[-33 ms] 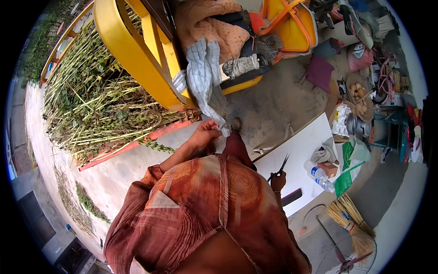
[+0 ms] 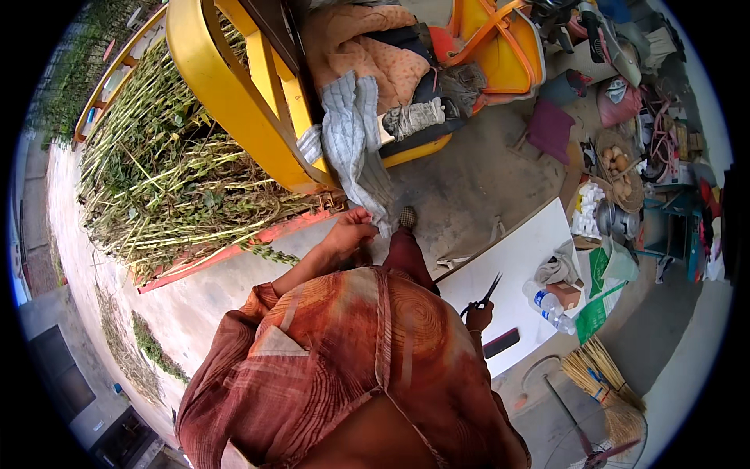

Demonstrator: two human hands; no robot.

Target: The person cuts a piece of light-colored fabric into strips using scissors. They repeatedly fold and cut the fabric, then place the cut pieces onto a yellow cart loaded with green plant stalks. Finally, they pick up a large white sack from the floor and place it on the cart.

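Observation:
A light grey striped cloth (image 2: 349, 125) hangs down from the yellow frame. My left hand (image 2: 348, 236) is at its lower end, thumb and fingers pinched together on the fabric. My right hand (image 2: 479, 315) is closed round the handles of a pair of dark scissors (image 2: 490, 289) over a white board. The blades point up and away, slightly parted, with nothing between them. A dark phone-like slab (image 2: 501, 341) lies on the board just below this hand.
On the white board (image 2: 476, 277) are a clear plastic bottle (image 2: 547, 307) and a small brown box (image 2: 564, 294). A yellow metal frame (image 2: 226, 102) stands beside cut green stalks (image 2: 172, 180). A purple stool (image 2: 549, 130), straw broom (image 2: 600, 371) and fan (image 2: 590, 445) are at the right.
The view has shifted slightly, and the scissors sit a little farther right in it. Both hands keep their holds.

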